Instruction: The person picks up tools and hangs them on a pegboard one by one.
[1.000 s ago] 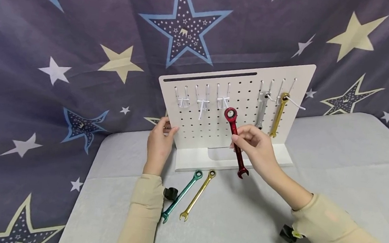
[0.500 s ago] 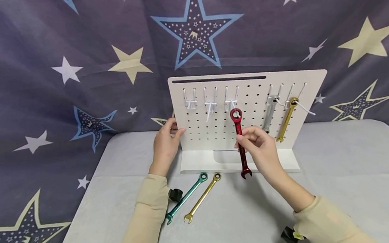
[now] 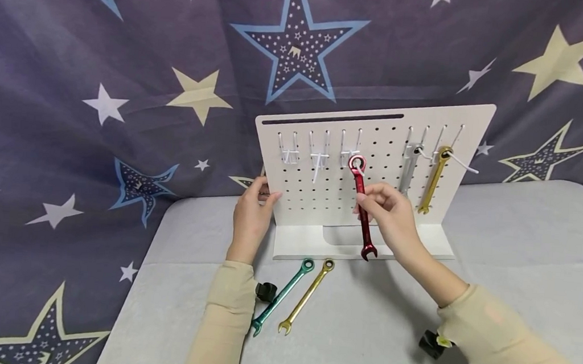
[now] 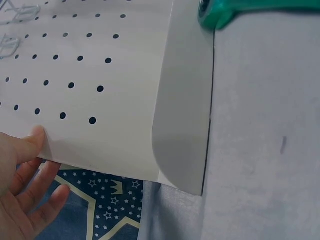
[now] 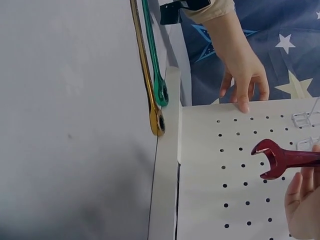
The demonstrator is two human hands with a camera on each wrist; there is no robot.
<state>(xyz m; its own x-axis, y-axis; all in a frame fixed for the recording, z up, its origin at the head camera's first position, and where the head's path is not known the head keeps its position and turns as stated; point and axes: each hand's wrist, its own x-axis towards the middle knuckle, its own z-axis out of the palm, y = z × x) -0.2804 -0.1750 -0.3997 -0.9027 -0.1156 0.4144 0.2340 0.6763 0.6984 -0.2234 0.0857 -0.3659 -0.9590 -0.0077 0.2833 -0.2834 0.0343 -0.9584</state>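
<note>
My right hand [image 3: 390, 215] pinches a red ratcheting combination wrench [image 3: 363, 210] by its shank, thumb in front. The wrench's ring end is at the third hook from the left, and the white hook tip shows through the ring. Its open-end jaw hangs downward, also seen in the right wrist view. My left hand [image 3: 252, 219] grips the left edge of the white pegboard [image 3: 321, 201]; in the left wrist view the thumb lies on the front and the fingers are behind the edge. A green wrench [image 3: 282, 295] and a gold wrench [image 3: 307, 296] lie on the table by the board's base.
A silver wrench [image 3: 409, 168] and another gold wrench [image 3: 433, 182] hang on hooks at the board's right. Two white hooks [image 3: 289, 154] at the left bear nothing. The grey cloth-covered table [image 3: 361, 336] stands against a star-patterned curtain [image 3: 190, 31].
The red wrench has risen slightly towards the board, and its ring has come around the hook tip. The left hand keeps its grip on the board; the head view has shifted a little.
</note>
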